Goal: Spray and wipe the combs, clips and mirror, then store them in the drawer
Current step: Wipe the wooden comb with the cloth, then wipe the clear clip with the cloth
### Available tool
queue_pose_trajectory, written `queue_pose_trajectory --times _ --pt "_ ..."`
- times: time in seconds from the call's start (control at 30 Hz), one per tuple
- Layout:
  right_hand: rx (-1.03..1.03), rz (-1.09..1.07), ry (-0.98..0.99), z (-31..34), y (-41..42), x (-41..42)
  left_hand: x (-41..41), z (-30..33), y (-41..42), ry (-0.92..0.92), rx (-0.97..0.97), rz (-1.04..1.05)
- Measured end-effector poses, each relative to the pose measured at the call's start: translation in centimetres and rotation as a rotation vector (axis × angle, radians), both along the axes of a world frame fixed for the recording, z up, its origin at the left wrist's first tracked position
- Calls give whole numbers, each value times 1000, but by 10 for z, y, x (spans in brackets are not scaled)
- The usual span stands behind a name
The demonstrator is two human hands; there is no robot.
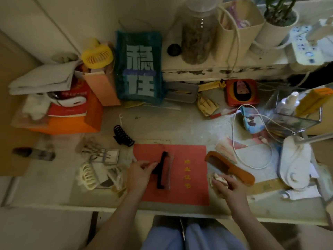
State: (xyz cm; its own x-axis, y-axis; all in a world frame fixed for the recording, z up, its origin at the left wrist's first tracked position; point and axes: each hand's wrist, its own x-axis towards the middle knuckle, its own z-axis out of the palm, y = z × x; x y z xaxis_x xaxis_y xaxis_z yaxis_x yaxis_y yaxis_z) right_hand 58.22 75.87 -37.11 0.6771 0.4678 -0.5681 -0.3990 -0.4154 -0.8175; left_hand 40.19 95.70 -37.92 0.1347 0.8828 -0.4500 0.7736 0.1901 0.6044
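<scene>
A black comb (161, 170) lies lengthwise on a red booklet (187, 177) at the desk's front. My left hand (139, 175) touches the comb's left edge with its fingertips. My right hand (226, 185) grips a crumpled wipe (219, 177) just right of the booklet. An orange-brown comb (232, 167) lies beside that hand. A black claw clip (123, 136) sits behind the booklet to the left. A cream claw clip (88, 176) and a card of hairpins (103, 154) lie at the left. A spray bottle (288, 103) stands in a clear box at the right.
A teal pouch (139, 67), orange boxes (72, 112) and a yellow fan (97, 55) crowd the back left. A white desk lamp (295, 165) and white cable (252, 141) occupy the right. A jar (197, 38), a plant pot (277, 27) and a power strip (304, 46) stand on the rear shelf.
</scene>
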Motion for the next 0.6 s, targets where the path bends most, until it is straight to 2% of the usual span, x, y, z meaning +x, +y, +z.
queue_pose_trajectory --times 0.13,0.33,0.6 --pt "5 17 -14 2 2 -6 8 1 -2 38 -42 -41" --pt "17 -5 -5 9 1 -10 10 12 -1 1 -125 35" --pt "119 -7 86 35 23 -12 25 63 -16 -342 -181 228"
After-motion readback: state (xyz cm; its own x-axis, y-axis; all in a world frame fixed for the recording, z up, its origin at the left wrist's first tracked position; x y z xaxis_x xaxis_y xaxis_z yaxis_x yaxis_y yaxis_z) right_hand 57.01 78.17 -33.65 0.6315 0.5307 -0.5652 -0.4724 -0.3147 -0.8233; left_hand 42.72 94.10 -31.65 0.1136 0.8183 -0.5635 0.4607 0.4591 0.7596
